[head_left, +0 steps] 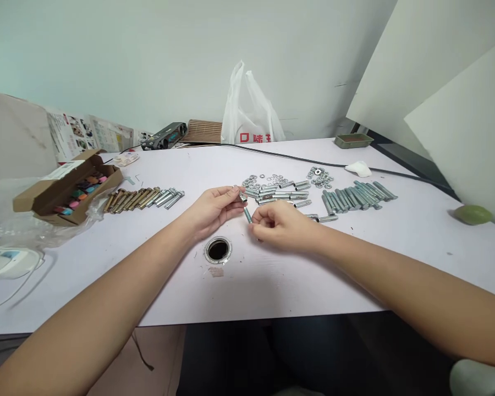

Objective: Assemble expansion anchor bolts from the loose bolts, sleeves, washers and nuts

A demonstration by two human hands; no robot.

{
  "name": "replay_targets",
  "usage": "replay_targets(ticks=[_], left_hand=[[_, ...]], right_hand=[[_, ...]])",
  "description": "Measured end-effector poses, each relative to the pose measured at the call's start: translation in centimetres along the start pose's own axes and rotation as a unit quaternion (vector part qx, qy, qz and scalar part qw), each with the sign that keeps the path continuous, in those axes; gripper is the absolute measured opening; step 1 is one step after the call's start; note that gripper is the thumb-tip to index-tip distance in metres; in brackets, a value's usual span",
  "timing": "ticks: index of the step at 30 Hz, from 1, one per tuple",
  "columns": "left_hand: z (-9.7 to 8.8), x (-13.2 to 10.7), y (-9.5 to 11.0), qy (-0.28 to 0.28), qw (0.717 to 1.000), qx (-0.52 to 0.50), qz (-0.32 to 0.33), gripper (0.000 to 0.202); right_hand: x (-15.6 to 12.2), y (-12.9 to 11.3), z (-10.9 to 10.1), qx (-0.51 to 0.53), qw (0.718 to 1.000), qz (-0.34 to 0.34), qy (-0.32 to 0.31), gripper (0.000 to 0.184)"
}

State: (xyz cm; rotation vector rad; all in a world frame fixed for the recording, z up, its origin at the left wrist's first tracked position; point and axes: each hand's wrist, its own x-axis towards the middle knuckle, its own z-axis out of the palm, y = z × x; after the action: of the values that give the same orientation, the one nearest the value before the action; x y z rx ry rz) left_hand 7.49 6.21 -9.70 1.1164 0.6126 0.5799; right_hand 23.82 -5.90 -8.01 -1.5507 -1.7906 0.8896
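Observation:
Over the middle of the white table (247, 286), my left hand (214, 212) pinches a short shiny metal sleeve (242, 196) between thumb and fingers. My right hand (282, 225) is closed on a threaded bolt (248, 215), whose end points up at the sleeve's lower opening. Whether the two touch is too small to tell. Just behind the hands lie loose metal sleeves (291, 195), with small washers (278, 180) and nuts (322, 179) beyond them. Bare grey bolts (350, 198) lie in a row to the right. Gold and silver sleeved bolts (142, 199) are lined up on the left.
A round cable hole (218, 249) lies before my left hand. An open cardboard box (82, 190) with colourful items stands left, on clear plastic wrap. At the back are a white plastic bag (253, 110), a black cable (289, 157) and a green tray (353, 141); a green fruit (472, 214) lies right.

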Motion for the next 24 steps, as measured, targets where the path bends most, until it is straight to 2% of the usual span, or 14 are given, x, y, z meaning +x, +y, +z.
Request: replay_targets(ticks=[2, 7, 14, 18, 24], left_hand=[[0.0, -0.1, 0.1, -0.01, 1.0, 0.012, 0.001, 0.034], [0.0, -0.3, 0.2, -0.027, 0.998, 0.048, 0.02, 0.036], [-0.1, -0.5, 0.7, 0.013, 0.999, 0.049, 0.017, 0.03], [-0.3, -0.4, 0.6, -0.003, 0.997, 0.074, 0.018, 0.031], [-0.6, -0.5, 0.6, -0.043, 0.98, 0.177, 0.084, 0.04]], right_hand=[[0.5, 0.7, 0.6, 0.01, 1.0, -0.022, 0.003, 0.017], [1.4, 2.1, 0.4, 0.005, 0.998, -0.068, -0.003, 0.02], [1.6, 2.4, 0.5, -0.02, 0.996, -0.088, 0.016, 0.017], [1.7, 2.4, 0.5, -0.025, 0.995, -0.098, 0.017, 0.019], [2.1, 2.7, 0.6, -0.038, 0.995, -0.085, 0.044, 0.023]])
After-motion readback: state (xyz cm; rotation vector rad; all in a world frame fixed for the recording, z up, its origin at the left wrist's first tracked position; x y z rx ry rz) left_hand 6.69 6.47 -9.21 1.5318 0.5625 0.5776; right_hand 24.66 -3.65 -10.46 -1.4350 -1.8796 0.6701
